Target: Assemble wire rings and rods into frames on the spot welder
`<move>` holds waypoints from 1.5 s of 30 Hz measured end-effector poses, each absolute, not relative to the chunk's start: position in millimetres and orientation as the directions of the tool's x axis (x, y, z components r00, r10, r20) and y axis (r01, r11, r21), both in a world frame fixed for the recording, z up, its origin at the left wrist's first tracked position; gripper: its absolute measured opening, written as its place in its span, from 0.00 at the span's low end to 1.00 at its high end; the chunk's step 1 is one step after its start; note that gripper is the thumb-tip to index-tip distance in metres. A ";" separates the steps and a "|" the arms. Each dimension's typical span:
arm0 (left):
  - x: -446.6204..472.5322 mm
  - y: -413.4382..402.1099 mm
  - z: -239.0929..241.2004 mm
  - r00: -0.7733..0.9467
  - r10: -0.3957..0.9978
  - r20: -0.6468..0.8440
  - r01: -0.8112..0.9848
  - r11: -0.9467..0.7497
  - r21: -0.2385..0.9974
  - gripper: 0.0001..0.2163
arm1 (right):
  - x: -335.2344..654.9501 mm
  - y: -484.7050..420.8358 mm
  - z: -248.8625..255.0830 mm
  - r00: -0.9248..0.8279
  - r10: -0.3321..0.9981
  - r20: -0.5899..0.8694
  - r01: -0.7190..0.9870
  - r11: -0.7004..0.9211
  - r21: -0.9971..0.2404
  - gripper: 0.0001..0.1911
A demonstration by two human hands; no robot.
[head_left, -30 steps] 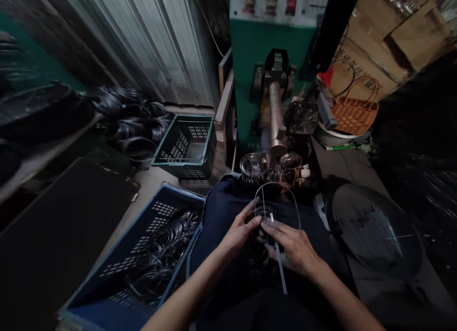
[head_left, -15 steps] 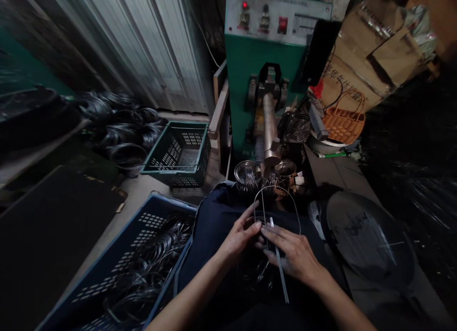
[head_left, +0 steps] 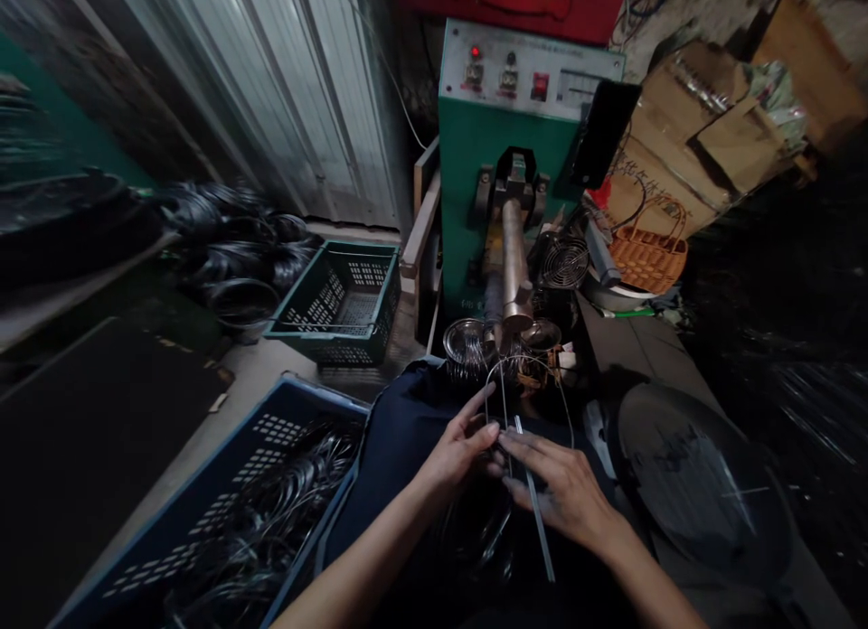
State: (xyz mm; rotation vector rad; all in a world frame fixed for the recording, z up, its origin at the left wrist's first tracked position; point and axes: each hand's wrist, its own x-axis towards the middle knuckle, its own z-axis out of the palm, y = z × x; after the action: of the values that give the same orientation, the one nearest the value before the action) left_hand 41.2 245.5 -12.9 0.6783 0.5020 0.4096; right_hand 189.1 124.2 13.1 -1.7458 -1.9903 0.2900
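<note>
My left hand (head_left: 457, 453) and my right hand (head_left: 566, 484) meet over my lap, their fingertips nearly touching. Between them stands a thin metal wire ring (head_left: 565, 398), arching above the fingers, with a straight wire (head_left: 504, 396) crossing inside it. My left thumb and fingers are closed on the ring's left side and the crossing wire. Tucked among my right fingers is a small bunch of straight metal rods (head_left: 541, 530), pointing down toward me. The right fingertips press near the crossing wire; their exact contact is hidden.
Ahead stands a green machine (head_left: 467, 141) with a metal arm (head_left: 515, 258). A blue crate (head_left: 298, 385) of wire rings is at left, a green crate (head_left: 325, 351) beyond it. To the right are a dark round disc (head_left: 698, 475) and a wicker basket (head_left: 647, 260).
The camera view has tilted up slightly, so the surroundings sit lower in the picture. Both hands keep nearly the same hold on the wire ring and rods.
</note>
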 end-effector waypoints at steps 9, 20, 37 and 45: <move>50.1 252.9 -12.6 0.815 0.515 -0.265 -0.245 0.721 0.648 0.36 | 198.6 134.6 21.0 -0.063 0.981 0.185 0.856 0.148 -0.494 0.27; 58.6 274.4 -14.2 0.760 0.595 -0.261 -0.228 0.620 0.751 0.32 | 209.9 144.9 13.2 -0.089 0.963 0.256 0.931 0.172 -0.322 0.24; 112.0 383.0 -8.0 0.692 0.702 -0.167 -0.315 0.501 0.806 0.27 | 262.7 233.0 23.5 -0.037 0.919 0.392 0.971 0.126 -0.205 0.11; 115.2 385.3 -7.6 0.664 0.725 -0.180 -0.340 0.508 0.792 0.27 | 266.5 238.2 22.7 -0.070 0.903 0.425 0.970 0.160 -0.181 0.13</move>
State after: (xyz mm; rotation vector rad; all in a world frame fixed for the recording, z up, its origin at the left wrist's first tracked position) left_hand 115.2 385.3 -7.6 0.8028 0.5404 0.6808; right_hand 266.5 238.2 22.7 -1.7750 -2.0061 -0.2065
